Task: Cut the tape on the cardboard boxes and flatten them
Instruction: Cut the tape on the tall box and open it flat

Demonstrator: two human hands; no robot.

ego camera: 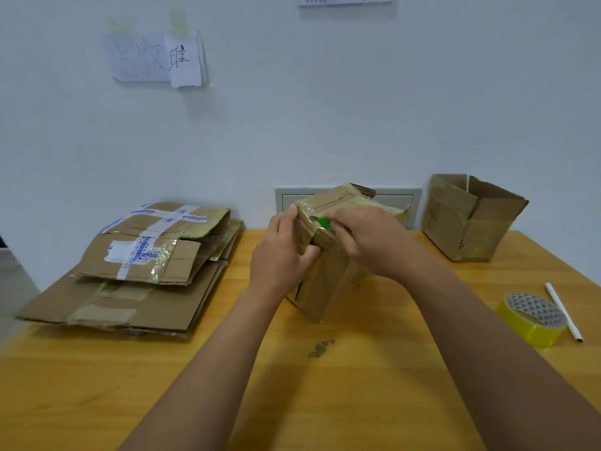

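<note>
A taped cardboard box (pixel 325 281) stands tilted on the wooden table (pixel 325 385), in the middle. My left hand (pixel 281 252) grips its upper left corner, thumb on the near face. My right hand (pixel 367 239) holds a green utility knife (pixel 323 221) against the tape on the box's top edge. Most of the knife is hidden inside my fingers. A stack of flattened boxes (pixel 140 265) lies at the left of the table. An open cardboard box (pixel 468 219) stands at the back right.
A yellow tape roll (pixel 533 317) and a white pen (pixel 562 310) lie near the table's right edge. A dark stain (pixel 320 348) marks the wood in front of the box. The white wall with taped papers (pixel 156 56) is close behind.
</note>
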